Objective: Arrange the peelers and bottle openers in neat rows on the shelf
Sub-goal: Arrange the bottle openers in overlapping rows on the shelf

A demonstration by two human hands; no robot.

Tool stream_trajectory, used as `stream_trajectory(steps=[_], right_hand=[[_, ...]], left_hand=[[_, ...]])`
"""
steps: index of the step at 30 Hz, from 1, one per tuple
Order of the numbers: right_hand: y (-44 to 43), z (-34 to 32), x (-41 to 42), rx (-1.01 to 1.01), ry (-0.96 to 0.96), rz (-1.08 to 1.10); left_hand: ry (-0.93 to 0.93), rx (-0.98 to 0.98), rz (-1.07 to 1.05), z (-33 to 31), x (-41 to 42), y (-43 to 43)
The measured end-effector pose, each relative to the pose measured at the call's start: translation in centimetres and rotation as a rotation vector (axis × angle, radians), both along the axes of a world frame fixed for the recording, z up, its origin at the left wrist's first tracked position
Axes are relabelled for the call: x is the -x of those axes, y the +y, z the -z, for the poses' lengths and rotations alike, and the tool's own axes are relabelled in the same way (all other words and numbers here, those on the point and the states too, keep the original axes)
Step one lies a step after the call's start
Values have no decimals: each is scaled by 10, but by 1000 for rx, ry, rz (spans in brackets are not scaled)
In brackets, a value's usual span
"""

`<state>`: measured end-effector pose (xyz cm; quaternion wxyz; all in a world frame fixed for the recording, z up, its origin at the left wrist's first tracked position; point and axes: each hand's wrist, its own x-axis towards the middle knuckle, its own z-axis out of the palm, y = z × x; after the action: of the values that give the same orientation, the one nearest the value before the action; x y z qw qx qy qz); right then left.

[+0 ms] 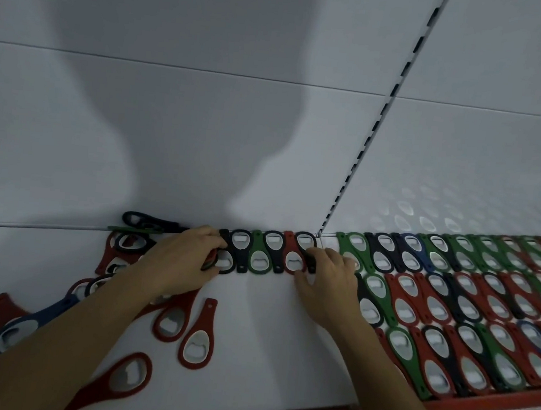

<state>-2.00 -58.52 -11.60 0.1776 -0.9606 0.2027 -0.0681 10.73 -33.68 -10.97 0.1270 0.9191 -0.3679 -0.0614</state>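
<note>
White metal shelf [252,317]: back row of plastic bottle openers [268,253], long axes front-to-back. Black left-end opener [227,269] is gripped by left hand [179,259], black right-end opener [307,239] by right hand [328,278]. Loose red openers [197,339] are scattered nearer the left.

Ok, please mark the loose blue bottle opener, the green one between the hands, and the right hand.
blue bottle opener [53,311], head view, its neck
green bottle opener [256,247], head view, its neck
right hand [331,275], head view, its back
</note>
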Motion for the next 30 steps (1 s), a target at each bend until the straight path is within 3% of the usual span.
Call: stream_trajectory(steps=[6, 10, 13, 15, 17, 19, 24, 28, 30], right_hand=[[6, 2, -5, -46, -19, -66], [7, -1, -1, -91, -28, -75], [13, -5, 4, -211, -236, -85], [22, -12, 7, -390, -398, -73], [31, -21, 11, -629, -469, -103], [35, -28, 15, -770, -468, -179], [22, -32, 29, -786, -454, -176], [-13, -31, 40, -555, -368, -61], [-32, -31, 40, -384, -230, -89]], left_hand=[[49, -13, 0, -4, -1, -2], [177, 40, -82, -20, -4, -3], [471, 436, -193, -39, 1, -4], [770, 803, -273, -48, 21, -12], [992, 1023, -269, -50, 48, -27], [971, 1044, -190, -44, 73, -46], [916, 1054, -254, -30, 101, -80], [762, 962, -406, -27, 96, -87], [886, 969, -525, -27, 89, -86]])
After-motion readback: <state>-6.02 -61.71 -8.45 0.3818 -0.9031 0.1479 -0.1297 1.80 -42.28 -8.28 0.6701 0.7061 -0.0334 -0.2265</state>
